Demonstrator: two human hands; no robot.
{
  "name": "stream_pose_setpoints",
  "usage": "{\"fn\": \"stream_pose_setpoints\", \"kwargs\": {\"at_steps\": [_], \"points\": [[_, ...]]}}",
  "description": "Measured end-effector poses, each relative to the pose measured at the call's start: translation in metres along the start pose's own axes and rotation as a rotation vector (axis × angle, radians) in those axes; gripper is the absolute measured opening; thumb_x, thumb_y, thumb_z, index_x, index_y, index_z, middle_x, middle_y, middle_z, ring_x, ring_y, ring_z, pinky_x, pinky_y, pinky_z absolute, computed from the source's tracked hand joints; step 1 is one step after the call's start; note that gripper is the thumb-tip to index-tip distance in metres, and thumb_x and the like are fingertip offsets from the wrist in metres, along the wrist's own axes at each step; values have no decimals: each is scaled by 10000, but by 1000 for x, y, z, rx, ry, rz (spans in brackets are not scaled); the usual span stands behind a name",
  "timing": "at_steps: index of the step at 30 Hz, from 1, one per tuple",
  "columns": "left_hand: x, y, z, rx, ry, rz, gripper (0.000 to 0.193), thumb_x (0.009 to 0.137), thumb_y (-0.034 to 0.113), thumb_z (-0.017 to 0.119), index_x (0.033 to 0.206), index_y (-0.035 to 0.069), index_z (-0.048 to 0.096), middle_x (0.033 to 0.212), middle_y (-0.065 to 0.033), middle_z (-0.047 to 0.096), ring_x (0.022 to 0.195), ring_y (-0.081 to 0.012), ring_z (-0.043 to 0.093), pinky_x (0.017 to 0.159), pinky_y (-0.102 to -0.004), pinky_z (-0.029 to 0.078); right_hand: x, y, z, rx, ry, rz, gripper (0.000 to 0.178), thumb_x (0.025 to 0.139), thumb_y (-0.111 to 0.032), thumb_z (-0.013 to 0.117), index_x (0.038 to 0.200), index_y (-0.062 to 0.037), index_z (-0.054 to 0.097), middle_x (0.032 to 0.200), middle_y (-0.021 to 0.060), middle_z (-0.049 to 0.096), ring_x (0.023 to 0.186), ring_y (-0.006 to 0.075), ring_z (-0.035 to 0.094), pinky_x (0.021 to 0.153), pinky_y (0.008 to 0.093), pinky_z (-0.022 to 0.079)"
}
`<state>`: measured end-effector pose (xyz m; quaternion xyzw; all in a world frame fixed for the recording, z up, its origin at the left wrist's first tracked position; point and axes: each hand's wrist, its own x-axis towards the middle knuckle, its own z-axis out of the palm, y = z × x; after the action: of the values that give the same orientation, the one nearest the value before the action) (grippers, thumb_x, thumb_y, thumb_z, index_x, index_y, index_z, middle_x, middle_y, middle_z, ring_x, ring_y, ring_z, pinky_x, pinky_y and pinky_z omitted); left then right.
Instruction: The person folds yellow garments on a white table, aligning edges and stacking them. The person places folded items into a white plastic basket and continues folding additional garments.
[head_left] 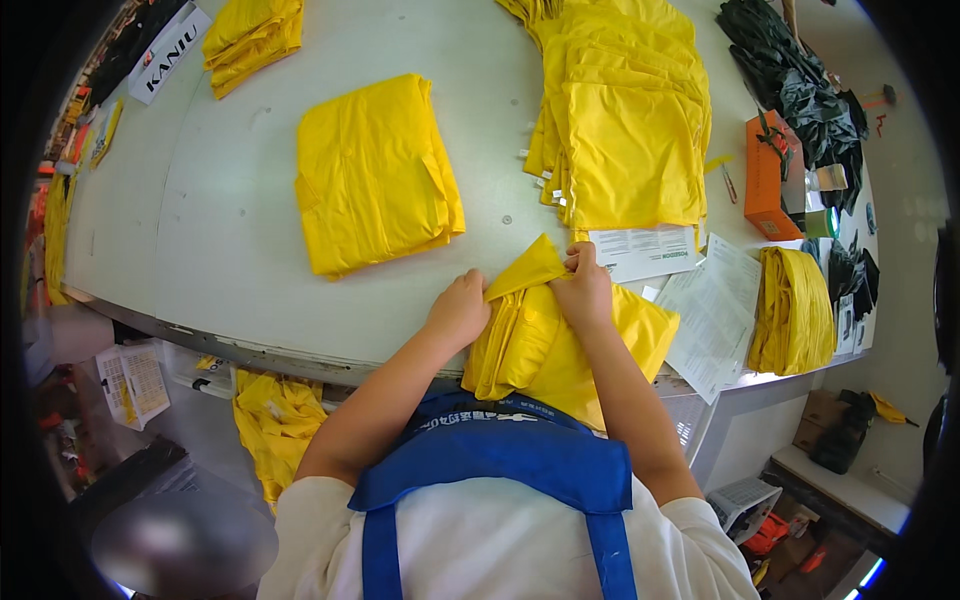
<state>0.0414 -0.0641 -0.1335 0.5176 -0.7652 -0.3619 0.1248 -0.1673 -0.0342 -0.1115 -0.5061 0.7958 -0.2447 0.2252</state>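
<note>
At the table's near edge, a yellow garment of shiny waterproof-looking fabric (525,335) lies partly folded against my apron. My left hand (462,308) is closed on its left edge, at one end of a raised triangular flap. The right hand (584,285) pinches the other end of that flap, with the fingers curled around the cloth. Loose fabric spreads out under my right forearm and hangs over the table edge. Beyond my left hand lies a neatly folded yellow garment (375,175), apart from both hands.
A tall fanned stack of yellow folded pieces (635,150) rises beyond my right hand, with printed sheets (705,310) beside it. Further right are a yellow bundle (792,310), an orange box (770,185) and dark crumpled fabric (800,95). Yellow cloth (275,425) hangs below the table at left.
</note>
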Motion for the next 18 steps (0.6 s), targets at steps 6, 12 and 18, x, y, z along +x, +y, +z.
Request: {"fn": "stream_pose_setpoints", "kwargs": {"at_steps": [6,12,18], "points": [[-23,-14,-9,-191,-556,-400,301,897,140,527,1167,9,505,1040,-185,633,813,-319,659,689,-401,534,-18,-14,-18,123,-7,-156,566,666,-240,802,1139,-103,524,1190,168,560,1118,363,514,1001,438,362],[-23,19,-15,-1190,-407,-605,212,961,148,488,1151,58,513,1023,-66,617,794,-180,649,658,-320,557,-99,-58,-40,-67,-175,-707,282,702,-372,765,946,-237,717,1269,68,514,1256,369,373,1065,498,240],[-32,28,-15,-417,-425,-245,219,828,70,584,1022,-18,534,824,-143,626,676,-226,659,616,-315,541,-92,-42,-23,-306,27,-567,191,700,-287,727,875,-221,687,1122,0,572,1137,221,469,942,419,302]]}}
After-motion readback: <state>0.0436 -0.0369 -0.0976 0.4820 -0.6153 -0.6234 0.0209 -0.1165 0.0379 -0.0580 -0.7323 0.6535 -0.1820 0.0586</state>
